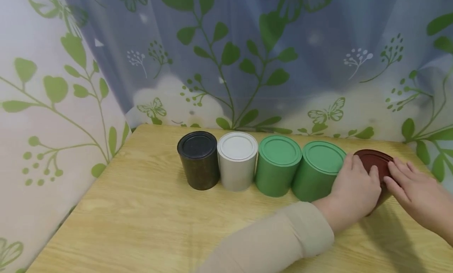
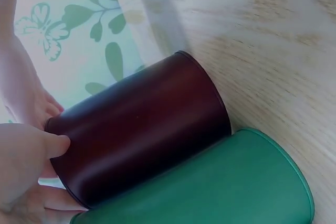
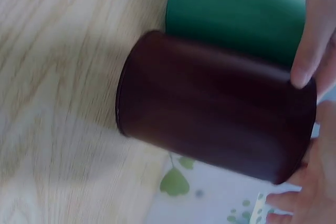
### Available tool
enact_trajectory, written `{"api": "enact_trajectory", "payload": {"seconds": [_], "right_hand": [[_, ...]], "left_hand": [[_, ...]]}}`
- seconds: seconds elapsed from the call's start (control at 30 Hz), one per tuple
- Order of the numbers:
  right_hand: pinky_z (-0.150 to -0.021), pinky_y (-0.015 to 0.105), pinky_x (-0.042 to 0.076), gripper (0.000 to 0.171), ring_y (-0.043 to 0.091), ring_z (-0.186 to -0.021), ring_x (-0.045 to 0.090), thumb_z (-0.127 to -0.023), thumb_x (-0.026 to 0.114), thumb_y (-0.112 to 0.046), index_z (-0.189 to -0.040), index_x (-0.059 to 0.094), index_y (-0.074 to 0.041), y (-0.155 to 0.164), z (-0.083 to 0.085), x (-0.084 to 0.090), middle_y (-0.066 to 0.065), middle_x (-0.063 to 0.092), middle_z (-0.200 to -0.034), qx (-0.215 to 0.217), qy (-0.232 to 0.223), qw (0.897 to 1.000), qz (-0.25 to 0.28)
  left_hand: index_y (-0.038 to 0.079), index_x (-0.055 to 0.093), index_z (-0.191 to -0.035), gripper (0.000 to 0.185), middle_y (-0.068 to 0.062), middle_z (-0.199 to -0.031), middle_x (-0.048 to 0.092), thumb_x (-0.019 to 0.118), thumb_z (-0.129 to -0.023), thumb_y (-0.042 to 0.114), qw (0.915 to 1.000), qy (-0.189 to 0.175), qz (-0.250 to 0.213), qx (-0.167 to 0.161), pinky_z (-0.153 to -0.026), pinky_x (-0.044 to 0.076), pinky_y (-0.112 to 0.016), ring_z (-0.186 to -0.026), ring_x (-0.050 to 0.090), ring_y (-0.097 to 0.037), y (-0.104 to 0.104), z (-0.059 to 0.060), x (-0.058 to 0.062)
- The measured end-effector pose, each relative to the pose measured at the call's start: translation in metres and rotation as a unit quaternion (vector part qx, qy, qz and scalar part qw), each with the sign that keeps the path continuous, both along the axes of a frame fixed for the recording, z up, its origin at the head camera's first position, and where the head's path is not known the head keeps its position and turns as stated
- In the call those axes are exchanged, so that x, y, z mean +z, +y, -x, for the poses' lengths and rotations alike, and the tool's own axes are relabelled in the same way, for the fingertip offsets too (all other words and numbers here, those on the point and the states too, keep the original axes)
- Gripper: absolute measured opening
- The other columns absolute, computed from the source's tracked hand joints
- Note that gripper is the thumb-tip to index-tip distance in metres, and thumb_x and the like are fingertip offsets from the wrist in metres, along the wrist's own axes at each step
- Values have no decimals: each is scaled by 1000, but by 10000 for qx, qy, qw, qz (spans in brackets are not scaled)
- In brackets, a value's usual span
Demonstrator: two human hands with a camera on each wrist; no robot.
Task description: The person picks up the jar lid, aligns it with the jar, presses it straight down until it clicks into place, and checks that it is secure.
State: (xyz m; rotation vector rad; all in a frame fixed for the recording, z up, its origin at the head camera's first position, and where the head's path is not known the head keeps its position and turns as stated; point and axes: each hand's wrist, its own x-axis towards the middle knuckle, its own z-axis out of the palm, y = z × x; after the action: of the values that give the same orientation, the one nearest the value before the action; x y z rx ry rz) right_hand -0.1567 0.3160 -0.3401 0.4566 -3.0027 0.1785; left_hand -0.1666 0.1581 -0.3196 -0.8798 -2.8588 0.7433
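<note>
A dark red lidded canister stands at the right end of a row, close beside a green canister. My left hand grips its upper left part, thumb on the near side and fingers round the far side of the rim. From the right, my right hand touches the rim with fairly straight fingers, its thumb near the front. The left wrist view shows the smooth red wall next to the green one. Both hands partly hide the red lid.
Left of these stand another green canister, a white one and a black one, side by side along the back of the wooden table. A leaf-patterned curtain hangs right behind the table.
</note>
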Motion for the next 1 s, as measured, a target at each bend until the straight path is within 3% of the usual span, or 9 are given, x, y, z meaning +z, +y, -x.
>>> {"api": "enact_trajectory", "payload": {"seconds": [0.2,0.53,0.7,0.87,1.0], "right_hand": [[-104,62,1,66,56,-128,1,-104,26,-34,-136,16,22,-5,2,2,42,5,-140,-196,-436,9988,64],[-104,60,8,57,48,-134,7,-104,29,-27,-136,25,20,-2,0,-4,38,12,-143,39,157,9998,127],[-102,63,13,56,46,-134,10,-104,31,-27,-136,27,18,-3,0,-6,36,13,-145,115,170,9995,258],[-100,64,15,57,49,-133,10,-104,29,-27,-137,25,19,-1,0,-6,37,12,-144,57,129,9997,224],[-98,65,18,57,50,-132,10,-104,28,-27,-138,22,19,-3,4,-4,36,10,-145,48,27,9998,185]], "left_hand": [[37,9,-148,46,6,-150,19,14,-103,41,9999,28,-40,115,-112,4,-39,-139,12,-17,3,2,-2],[36,13,-148,45,4,-150,23,15,-103,38,9999,126,-35,48,-112,7,-38,-139,16,-19,4,3,-1],[38,3,-148,52,6,-150,21,20,-100,49,10000,-64,-35,66,-112,6,-37,-140,11,-17,-2,3,0],[39,-6,-147,75,6,-153,11,32,-89,67,9987,-429,-98,-263,-112,2,-37,-141,1,-15,-13,6,4],[42,-6,-146,79,5,-154,6,34,-85,72,9971,-591,-138,-464,-112,0,-36,-141,-3,-13,-25,11,7]]}}
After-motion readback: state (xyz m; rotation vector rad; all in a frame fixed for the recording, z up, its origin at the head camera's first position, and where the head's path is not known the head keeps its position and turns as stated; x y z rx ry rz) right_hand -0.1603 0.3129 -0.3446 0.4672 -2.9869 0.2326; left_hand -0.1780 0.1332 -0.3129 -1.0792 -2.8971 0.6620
